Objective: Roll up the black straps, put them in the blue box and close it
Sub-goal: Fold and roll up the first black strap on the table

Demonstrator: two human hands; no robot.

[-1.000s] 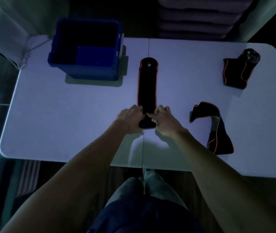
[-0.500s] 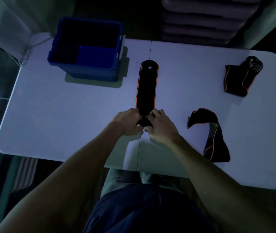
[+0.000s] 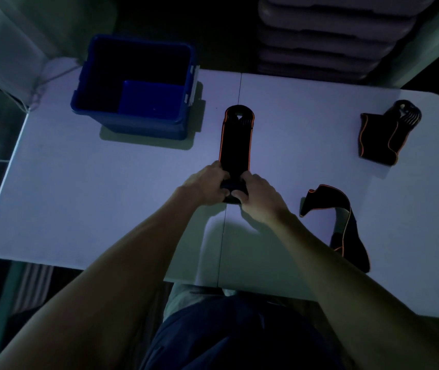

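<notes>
Left hand and right hand pinched rolled near end of orange-trimmed black strap, right of blue box; rolling step; next needs even roll forward.

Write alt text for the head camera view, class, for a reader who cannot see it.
Two bare hands, left hand and right hand, roll up the near end of a long black strap lying flat on a white table in dim light. An open blue box stands at far left; two more black straps, a folded strap and a twisted strap, lie at right.
</notes>
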